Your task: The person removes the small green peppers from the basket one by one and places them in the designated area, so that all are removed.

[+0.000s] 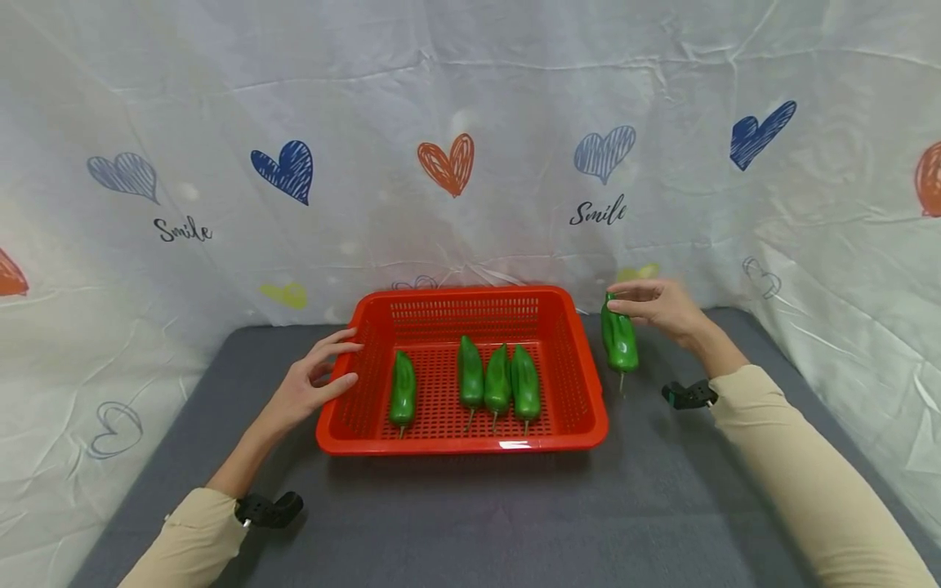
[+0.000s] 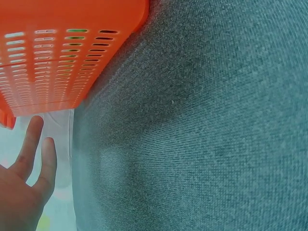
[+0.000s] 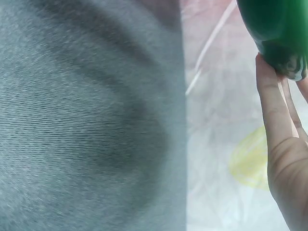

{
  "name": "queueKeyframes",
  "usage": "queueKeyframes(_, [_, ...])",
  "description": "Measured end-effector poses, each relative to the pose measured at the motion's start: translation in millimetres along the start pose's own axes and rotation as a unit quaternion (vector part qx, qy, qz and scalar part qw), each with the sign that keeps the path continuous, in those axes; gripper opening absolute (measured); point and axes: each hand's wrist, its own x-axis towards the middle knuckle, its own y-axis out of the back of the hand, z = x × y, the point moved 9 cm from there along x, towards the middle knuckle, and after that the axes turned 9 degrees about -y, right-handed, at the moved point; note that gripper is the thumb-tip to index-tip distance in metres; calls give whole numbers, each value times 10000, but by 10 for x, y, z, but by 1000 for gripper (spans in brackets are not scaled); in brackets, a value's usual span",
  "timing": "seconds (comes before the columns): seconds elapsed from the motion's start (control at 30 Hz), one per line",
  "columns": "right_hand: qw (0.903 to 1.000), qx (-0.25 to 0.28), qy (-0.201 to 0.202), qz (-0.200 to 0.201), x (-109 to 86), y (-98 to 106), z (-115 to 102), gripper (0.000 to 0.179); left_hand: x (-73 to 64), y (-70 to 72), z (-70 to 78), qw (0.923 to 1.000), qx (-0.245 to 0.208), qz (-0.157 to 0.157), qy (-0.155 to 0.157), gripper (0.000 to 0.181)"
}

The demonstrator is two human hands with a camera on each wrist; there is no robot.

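Observation:
My right hand (image 1: 657, 308) pinches a green pepper (image 1: 620, 339) by its far tip, just right of the red basket (image 1: 470, 447); the stem hangs toward me. In the right wrist view the fingers (image 3: 272, 101) meet the tip of the glossy green pepper (image 3: 274, 29). Inside the basket lie a lone green pepper (image 1: 403, 390) on the left and a group of three to the right of the middle, among them a pepper (image 1: 470, 374). At the basket's left side is my left hand (image 1: 312, 377), fingers spread and fingertips right at the rim, holding nothing.
A dark grey cloth (image 1: 456, 523) covers the table under the basket. Behind it hangs a white curtain (image 1: 507, 98) printed with hearts and "Smile". Each wrist wears a small black camera, such as the left camera (image 1: 269, 510).

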Motion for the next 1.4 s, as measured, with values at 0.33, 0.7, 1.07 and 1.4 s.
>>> queueKeyframes(0.33, [9986, -500, -189, -11, 100, -65, 250, 57, -5, -3, -20, 10000, 26, 5, -3, 46])
queueKeyframes(0.7, [9983, -257, -475, -197, 215, -133, 467, 61, -6, 3, -24, 10000, 14, -24, 3, 46])
queueKeyframes(1.07, [9986, -266, -431, -164, 311, -171, 599, 58, -18, -6, -31, 10000, 24, 10, 82, 45])
queueKeyframes(1.4, [9970, -758, -178, 42, 336, -152, 580, 50, -10, -4, -19, 10000, 28, 9, 41, 45])
